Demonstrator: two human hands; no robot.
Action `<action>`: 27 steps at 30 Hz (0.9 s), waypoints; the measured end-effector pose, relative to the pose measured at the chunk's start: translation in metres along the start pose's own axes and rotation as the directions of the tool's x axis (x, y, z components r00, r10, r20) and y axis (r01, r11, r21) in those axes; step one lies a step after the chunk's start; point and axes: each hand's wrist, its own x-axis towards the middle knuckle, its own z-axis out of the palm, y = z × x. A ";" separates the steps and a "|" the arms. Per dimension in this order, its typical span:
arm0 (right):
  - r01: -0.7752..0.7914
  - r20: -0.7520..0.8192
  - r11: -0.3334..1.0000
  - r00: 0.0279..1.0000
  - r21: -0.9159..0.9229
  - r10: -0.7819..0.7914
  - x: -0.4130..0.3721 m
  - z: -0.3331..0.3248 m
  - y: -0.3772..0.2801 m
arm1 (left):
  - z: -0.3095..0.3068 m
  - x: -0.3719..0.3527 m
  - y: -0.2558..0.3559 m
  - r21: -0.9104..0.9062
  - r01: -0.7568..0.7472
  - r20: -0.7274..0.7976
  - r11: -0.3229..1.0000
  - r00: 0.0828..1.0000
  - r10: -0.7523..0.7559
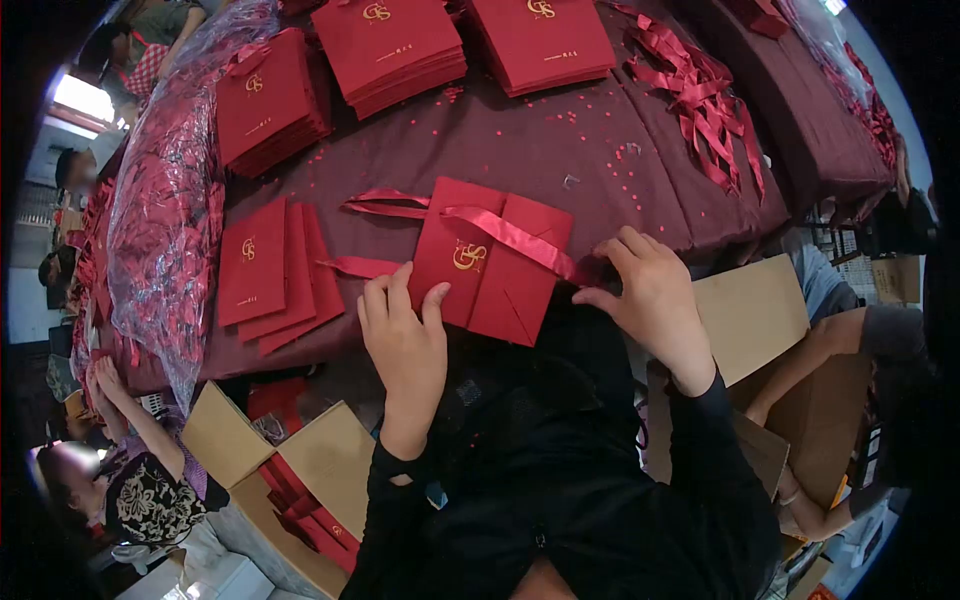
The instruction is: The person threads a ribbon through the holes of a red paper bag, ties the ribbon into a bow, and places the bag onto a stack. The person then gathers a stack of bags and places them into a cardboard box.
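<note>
In front of me a red paper gift bag (437, 245) with a gold logo lies flat and tilted on the cloth-covered table. A shiny red ribbon (515, 238) crosses its face, and another ribbon loop extends past its left side. My left hand (405, 345) is at the lower left edge, thumb over the bag and fingers apart beside it. My right hand (650, 295) curls at the bag's right side, with the ribbon's end between thumb and fingers. Left of the bag, several flat red bags (255, 265) lie fanned out, one ribbon reaching toward my left hand.
Stacked red bags (390, 50) line the far side. Loose ribbons (695, 95) lie at the back right. A plastic-wrapped bundle (165, 220) borders the left. Cardboard boxes (325, 460) stand below the table edge. Other people's arms (815, 370) show at both sides.
</note>
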 end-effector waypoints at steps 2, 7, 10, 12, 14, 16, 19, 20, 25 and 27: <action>0.008 0.004 0.999 1.000 -0.045 -0.007 -0.002 0.001 -0.001 | 0.000 0.000 0.000 -0.015 0.017 -0.007 1.000 1.000 -0.017; 0.041 -0.016 0.997 0.999 -0.061 -0.042 -0.005 0.002 0.006 | 0.000 0.003 -0.002 -0.045 0.045 0.018 0.998 0.999 -0.044; 0.016 0.058 0.997 0.998 0.080 -0.021 -0.003 -0.001 0.006 | -0.005 0.008 -0.004 0.021 0.083 0.094 0.996 0.992 -0.085; -0.414 0.443 0.426 0.896 0.805 0.032 0.000 0.002 0.007 | -0.008 0.012 0.000 -0.011 0.119 0.115 0.993 0.986 -0.117; -0.556 0.588 0.203 0.794 0.806 -0.155 0.011 -0.003 -0.004 | -0.007 0.014 0.000 -0.044 0.155 0.135 0.987 0.980 -0.147; -0.586 0.550 -0.026 0.773 0.810 -0.316 0.012 0.020 -0.016 | -0.001 0.012 -0.001 -0.047 0.067 0.044 0.997 0.997 -0.065; -0.465 0.380 -0.356 0.880 0.811 -0.285 0.020 0.045 -0.039 | 0.000 0.013 -0.002 -0.078 0.047 0.015 0.996 0.999 -0.046; -0.454 0.397 -0.415 0.891 0.788 -0.220 0.024 0.049 -0.045 | 0.000 0.013 -0.002 -0.077 0.049 0.017 0.996 0.999 -0.048; -0.318 0.396 -0.514 0.917 0.797 0.046 0.043 0.076 -0.061 | -0.001 0.015 -0.001 -0.148 0.127 0.134 0.981 0.985 -0.107; -0.249 0.337 -0.476 0.936 0.843 0.106 0.042 0.077 -0.063 | -0.001 0.015 -0.007 -0.278 0.210 0.174 0.937 0.971 -0.166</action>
